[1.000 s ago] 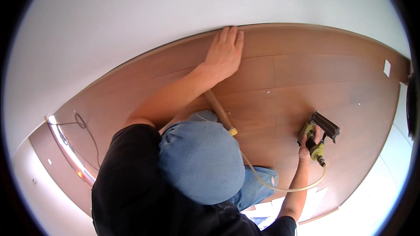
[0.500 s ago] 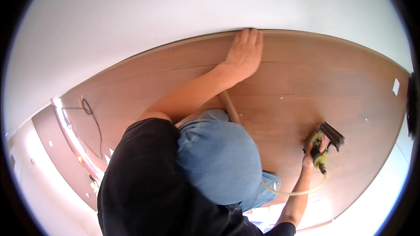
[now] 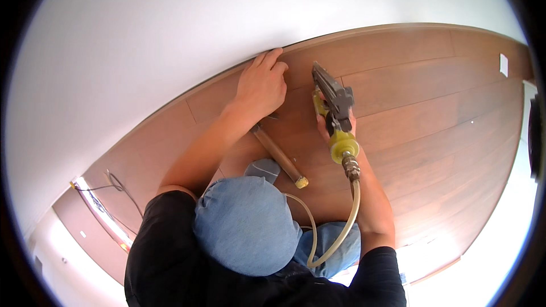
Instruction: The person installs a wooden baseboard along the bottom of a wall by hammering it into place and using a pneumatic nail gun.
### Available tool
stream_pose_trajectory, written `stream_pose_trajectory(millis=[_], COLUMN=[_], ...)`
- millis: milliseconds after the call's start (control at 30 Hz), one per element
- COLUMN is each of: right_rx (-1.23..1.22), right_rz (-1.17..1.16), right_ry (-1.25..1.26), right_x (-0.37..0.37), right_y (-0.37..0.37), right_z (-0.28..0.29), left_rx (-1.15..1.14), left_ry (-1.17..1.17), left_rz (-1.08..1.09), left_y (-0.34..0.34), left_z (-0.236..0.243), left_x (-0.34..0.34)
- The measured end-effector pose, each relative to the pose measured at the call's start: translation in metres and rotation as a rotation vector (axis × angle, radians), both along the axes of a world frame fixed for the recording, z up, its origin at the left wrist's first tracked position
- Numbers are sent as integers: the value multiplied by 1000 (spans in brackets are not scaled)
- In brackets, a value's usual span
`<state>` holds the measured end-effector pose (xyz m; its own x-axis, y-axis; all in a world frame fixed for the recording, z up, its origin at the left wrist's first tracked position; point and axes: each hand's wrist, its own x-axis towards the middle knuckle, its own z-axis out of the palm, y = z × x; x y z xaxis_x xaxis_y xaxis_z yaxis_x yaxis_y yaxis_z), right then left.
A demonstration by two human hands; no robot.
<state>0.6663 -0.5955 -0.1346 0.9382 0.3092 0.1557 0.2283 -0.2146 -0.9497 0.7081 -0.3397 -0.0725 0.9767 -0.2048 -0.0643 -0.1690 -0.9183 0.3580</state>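
In the head view, I can see a thin wood strip (image 3: 364,32) running along the bottom of the white wall (image 3: 227,11). The left hand (image 3: 261,86) reaches up to the strip, with its fingertips right at it. Its fingers are bent, not flat, and I can't tell if they pinch anything. The right hand (image 3: 323,128) has its fingers wrapped around the nail gun (image 3: 339,99), which is green and dark gray. The gun's nose is near the strip, but bare floor (image 3: 392,99) shows between them. A second ago the gun was far back from the strip, and now it has come up close, pointing almost straight at it. The left hand has curled up too; it was flatter before. I think this means both hands are now busy with the same bit of the strip. A pale hose (image 3: 354,204) hangs off the gun's back end, the end away from the strip, and loops down by a knee in blue cloth (image 3: 247,224). A wooden handle (image 3: 280,158) lies on the floor, farther from the strip than the left hand.
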Motion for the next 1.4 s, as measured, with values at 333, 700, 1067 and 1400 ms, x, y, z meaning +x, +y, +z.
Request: stream_pose_trajectory(millis=[333,700,1067,1400], right_rx=[-53,-13,9,10], right_rz=[68,60,46,47], right_ry=[-162,-149,-135,-183], right_x=[22,23,27,25], right_y=[26,32,31,30], right_z=[3,-5,5,-3], left_rx=[6,-87,-200,-196], left_ry=[141,130,274,249], left_rz=[-61,-74,-78,-152], left_y=[-6,0,-1,5], left_z=[27,25,41,40], left_x=[14,16,28,34])
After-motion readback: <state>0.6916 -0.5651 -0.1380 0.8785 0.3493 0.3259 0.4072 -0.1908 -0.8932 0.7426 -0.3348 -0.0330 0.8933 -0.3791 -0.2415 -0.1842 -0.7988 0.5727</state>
